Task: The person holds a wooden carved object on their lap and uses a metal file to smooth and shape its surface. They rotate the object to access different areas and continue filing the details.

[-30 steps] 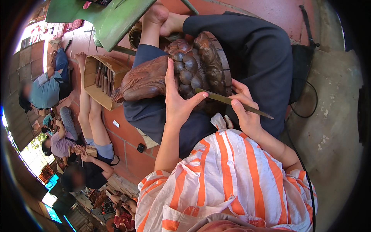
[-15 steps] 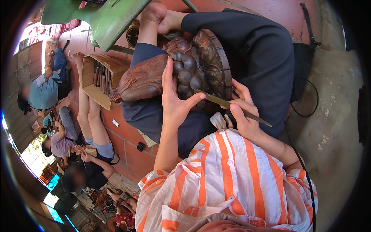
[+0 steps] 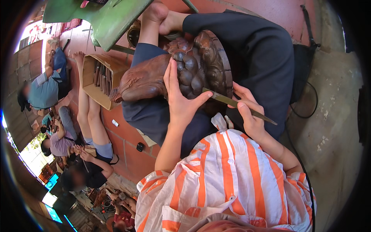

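A dark brown wood carving [image 3: 143, 79], with a cluster of round balls and a round base, rests on its side across my lap. My left hand [image 3: 181, 103] lies against it, fingers stretched out and the thumb spread wide. That thumb touches the near end of a flat metal file [image 3: 223, 99]. My right hand [image 3: 250, 113] is closed around the file farther along, between thumb and fingers, with its pointed end sticking out to the right. The file's left end meets the carving beside the balls; the exact contact is partly hidden by my thumb.
An open cardboard box [image 3: 96, 98] of wooden-handled tools stands on the tiled floor at left. A green plastic chair [image 3: 104, 23] is at the far side. Several people sit at left. A black cable [image 3: 295, 149] runs down on my right.
Both hands and the file have shifted slightly to the right along the carving. The left hand's fingers have slid a little off the balls.
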Demonstrator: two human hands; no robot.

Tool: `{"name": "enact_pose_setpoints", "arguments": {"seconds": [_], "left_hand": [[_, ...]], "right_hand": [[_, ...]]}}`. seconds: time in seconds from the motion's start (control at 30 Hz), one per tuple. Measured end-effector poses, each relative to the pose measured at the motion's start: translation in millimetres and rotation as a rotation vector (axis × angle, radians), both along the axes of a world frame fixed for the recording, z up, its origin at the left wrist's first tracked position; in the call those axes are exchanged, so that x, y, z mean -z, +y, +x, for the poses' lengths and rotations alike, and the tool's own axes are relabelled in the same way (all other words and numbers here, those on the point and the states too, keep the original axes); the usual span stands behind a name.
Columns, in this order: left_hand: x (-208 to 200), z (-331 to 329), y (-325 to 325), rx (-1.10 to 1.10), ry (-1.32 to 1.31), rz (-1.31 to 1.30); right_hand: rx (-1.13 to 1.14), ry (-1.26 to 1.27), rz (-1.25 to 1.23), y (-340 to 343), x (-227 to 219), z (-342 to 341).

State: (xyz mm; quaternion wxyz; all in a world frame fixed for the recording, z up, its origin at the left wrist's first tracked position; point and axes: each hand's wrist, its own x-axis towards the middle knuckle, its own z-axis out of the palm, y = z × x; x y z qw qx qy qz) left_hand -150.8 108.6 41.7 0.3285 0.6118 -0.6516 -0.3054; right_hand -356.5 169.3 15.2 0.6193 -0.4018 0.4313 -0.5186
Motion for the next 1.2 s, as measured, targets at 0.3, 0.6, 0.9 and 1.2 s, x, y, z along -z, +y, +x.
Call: {"name": "enact_pose_setpoints", "arguments": {"seconds": [0.3,0.6,0.9,1.2], "left_hand": [[7.6,5.5,-0.6,0.015,0.098,0.004],[6.0,15.8,-1.9,0.028,0.376,0.085],[6.1,18.6,-2.7,0.055,0.257,0.068],[0.8,4.1,0.5,0.042,0.026,-0.026]], "right_hand": [[-0.049,0.160,-0.049,-1.2,1.3,-0.6],[-0.074,0.291,-0.108,-4.4,-1.2,2.7],[-0.055,0.229,-0.116,-1.0,0.2,3.1],[-0.014,0.082,-0.072,2.5,1.1,1.2]]}}
